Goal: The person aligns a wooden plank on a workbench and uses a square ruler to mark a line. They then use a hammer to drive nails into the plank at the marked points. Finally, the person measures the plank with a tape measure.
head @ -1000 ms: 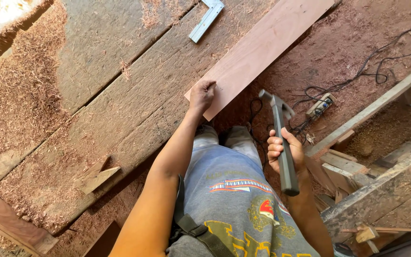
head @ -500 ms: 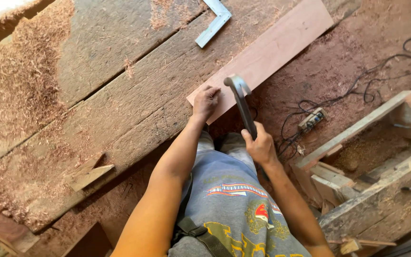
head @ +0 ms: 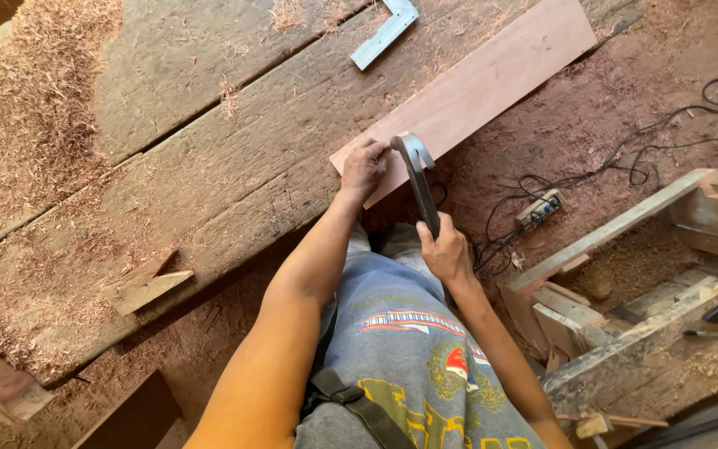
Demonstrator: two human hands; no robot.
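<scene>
Right hand (head: 446,249) clamped on hammer (head: 419,179); left hand (head: 365,166) fingers curled on board (head: 467,91) corner, contents hidden.

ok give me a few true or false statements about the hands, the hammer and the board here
1. The right hand grips a hammer by its handle. True.
2. The left hand rests on the near end of the reddish board. True.
3. The hammer head is over the power strip. False: the head is beside the left hand at the board's end; the power strip lies apart, on the ground to the right.
4. The metal square lies on top of the reddish board. False: it lies on the rough plank beside it.
5. Sawdust covers the plank at the left. True.
</scene>
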